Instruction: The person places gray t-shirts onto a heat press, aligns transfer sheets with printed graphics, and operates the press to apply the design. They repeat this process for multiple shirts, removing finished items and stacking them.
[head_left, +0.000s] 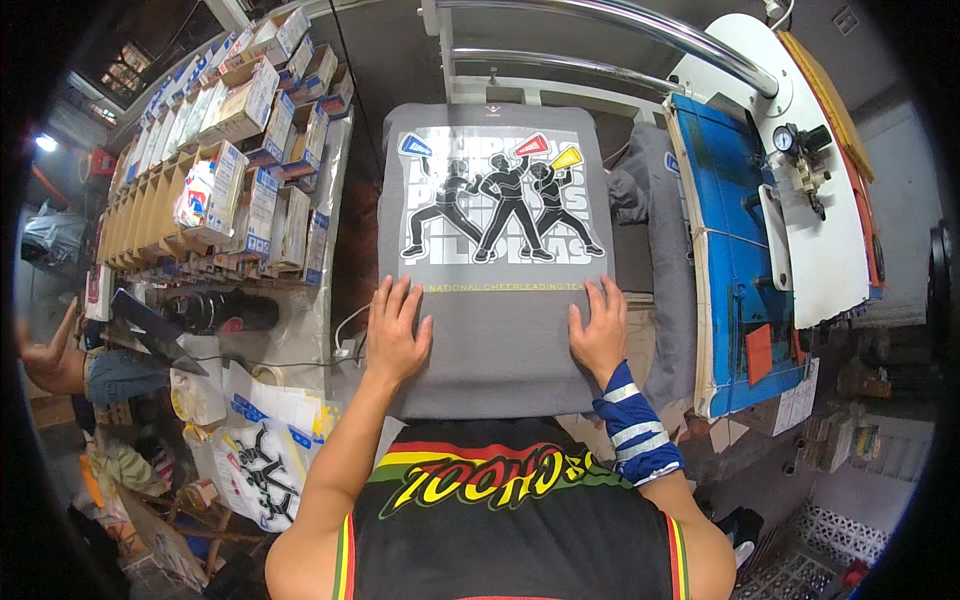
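A grey T-shirt (500,340) is spread over a flat platen in front of me. Its print (505,205) shows dark figures raising blue, red and yellow megaphones over pale block lettering, with a thin yellow line of text below. My left hand (397,335) lies on the cloth at the left edge, under the print, fingers stretched out. At the right edge my right hand (598,335) rests on it the same way, fingers apart. Neither hand holds anything. A blue band with pale stripes (638,425) wraps my right forearm.
Cardboard bins (215,170) stand in rows on the left table. A blue machine panel (740,250) with a pressure gauge (783,138) rises at right, beside more grey cloth (672,260). Chrome bars (590,62) cross behind the shirt. Printed sheets (255,460) hang at lower left; another person (110,372) is farther left.
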